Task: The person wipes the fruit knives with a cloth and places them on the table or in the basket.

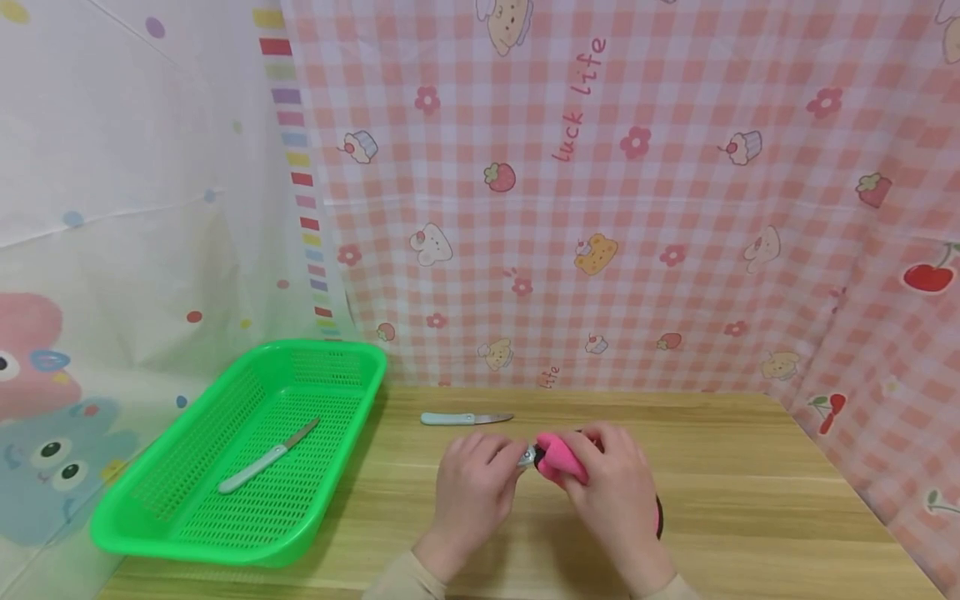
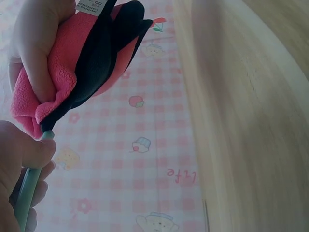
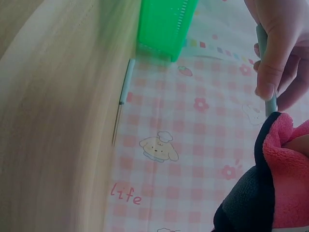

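Observation:
My left hand [image 1: 476,477] grips a small knife by its pale blue-green handle [image 2: 30,191], thumb along the side. In my right hand [image 1: 617,492] is a pink and black cloth [image 1: 558,458], pinched around the knife just past the handle, so the blade is hidden. The fleecy pink side and dark backing of the cloth [image 2: 72,63] hang down with a white label [image 2: 91,6]. A second knife [image 1: 448,419] with a pale blue handle lies on the table behind my hands. A third knife [image 1: 258,468] is in the green basket [image 1: 367,367].
The basket stands at the left of the wooden table [image 1: 750,500], perforated and low-sided. A pink checked curtain [image 1: 562,208] hangs behind the table and along the right. At the left hangs a white patterned sheet [image 1: 135,167].

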The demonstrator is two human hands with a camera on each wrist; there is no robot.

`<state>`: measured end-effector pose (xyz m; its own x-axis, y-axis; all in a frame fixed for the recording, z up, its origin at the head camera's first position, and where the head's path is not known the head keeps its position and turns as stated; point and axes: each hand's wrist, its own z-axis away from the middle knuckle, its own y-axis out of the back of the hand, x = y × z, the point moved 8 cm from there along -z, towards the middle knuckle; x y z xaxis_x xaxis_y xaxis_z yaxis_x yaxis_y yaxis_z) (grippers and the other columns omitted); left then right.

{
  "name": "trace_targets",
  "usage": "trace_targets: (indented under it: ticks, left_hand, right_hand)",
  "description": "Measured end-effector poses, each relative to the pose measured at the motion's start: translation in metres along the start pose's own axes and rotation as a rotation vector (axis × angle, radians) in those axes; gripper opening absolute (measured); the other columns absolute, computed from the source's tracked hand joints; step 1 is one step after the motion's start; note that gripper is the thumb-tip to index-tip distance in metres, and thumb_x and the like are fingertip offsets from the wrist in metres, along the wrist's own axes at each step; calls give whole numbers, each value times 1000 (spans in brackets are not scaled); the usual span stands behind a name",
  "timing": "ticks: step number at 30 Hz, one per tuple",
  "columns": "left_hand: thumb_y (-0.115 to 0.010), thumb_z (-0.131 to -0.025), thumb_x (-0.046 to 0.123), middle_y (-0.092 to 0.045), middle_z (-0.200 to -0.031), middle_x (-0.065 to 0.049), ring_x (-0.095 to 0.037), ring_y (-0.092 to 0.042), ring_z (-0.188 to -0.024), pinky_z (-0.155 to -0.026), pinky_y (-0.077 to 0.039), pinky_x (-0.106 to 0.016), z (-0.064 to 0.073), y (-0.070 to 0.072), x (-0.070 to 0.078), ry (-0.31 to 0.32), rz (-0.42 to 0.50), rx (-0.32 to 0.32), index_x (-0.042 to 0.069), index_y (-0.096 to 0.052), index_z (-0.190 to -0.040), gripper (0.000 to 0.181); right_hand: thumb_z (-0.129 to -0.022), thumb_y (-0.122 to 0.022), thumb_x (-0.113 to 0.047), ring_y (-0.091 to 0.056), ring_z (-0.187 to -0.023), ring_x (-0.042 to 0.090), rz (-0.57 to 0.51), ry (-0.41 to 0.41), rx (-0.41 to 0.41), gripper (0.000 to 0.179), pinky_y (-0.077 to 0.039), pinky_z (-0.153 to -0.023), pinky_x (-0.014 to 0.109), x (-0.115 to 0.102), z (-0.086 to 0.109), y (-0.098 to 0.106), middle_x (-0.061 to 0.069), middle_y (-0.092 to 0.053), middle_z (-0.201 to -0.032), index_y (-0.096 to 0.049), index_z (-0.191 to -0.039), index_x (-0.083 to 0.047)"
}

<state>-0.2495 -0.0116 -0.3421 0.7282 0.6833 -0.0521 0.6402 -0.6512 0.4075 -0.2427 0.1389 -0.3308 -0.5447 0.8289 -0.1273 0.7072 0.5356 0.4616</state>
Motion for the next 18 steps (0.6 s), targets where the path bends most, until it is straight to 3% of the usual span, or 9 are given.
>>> trace_targets:
  ticks: [9,18]
  left_hand:
    - [-78,-80,15,-69,-85,1,-14,-61,-74,-59,-40,-23,1,3,-3,13,1,-6,13,-74,-94,14]
    - [-79,-78,16,-70,-85,1,-14,-61,-73,-59,-41,-22,2,7,-8,30,19,-4,14,-74,-95,17]
  right_hand:
    - [-61,-96,-28,-57,-72,27,17,-44,-1,39,-46,-60,39,13,-2,3,7,-60,-84,-75,-91,-14]
    - [-59,-95,-14,-56,-72,29,41,-107,-17,38,-46,-58,40,29,-2,6,8,-59,-83,-75,-91,-11]
